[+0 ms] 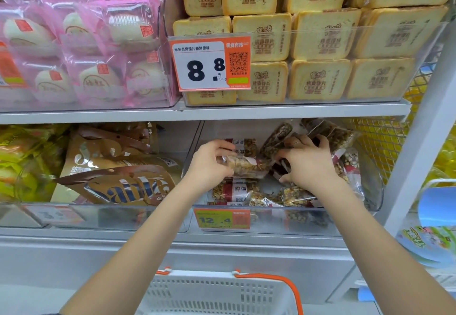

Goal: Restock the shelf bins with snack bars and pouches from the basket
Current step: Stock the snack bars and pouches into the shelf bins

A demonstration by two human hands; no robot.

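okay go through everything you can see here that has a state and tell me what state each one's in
left hand: gripping a snack bar
right hand: fingers curled among the bars
snack bar: held lying sideways above the bin's pile
nut bar bin: partly filled
basket: below the shelf, contents hidden
toast bin: stacked full

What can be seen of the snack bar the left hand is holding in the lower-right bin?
The snack bar is a clear-wrapped slab of pale brown nut or grain pieces with a white and dark red label band. It lies roughly level, above the other bars in the clear bin. The left hand pinches its left end; its right end reaches the right hand, where contact is unclear.
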